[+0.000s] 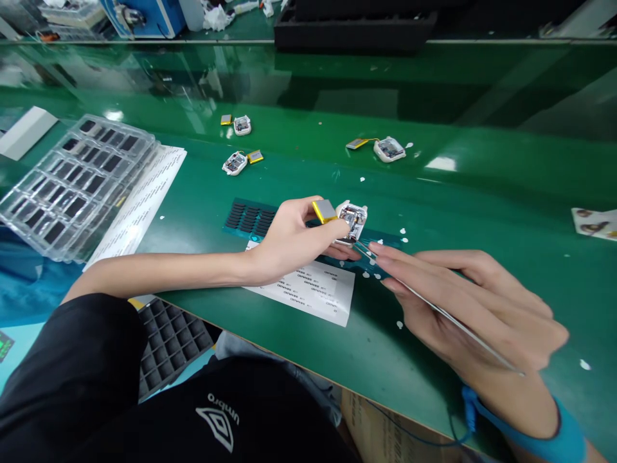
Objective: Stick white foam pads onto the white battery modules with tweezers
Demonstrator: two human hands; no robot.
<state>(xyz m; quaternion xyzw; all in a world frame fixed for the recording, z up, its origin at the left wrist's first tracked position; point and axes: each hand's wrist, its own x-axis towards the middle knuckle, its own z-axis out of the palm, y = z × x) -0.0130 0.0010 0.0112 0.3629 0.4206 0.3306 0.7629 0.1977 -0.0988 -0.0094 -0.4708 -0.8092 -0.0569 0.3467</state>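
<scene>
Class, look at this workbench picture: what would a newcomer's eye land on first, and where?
At centre, the left hand pinches a small white device with a yellow-edged battery, while the right hand points tweezers at it. Far left, clear compartment trays lie on the glossy green bench.

A single head-worn camera looks forward and steeply down, from close above the near edge of the green table (482, 193). The far edge runs along the top of the view; the wearer's dark shirt (144, 411) fills the bottom left.
</scene>
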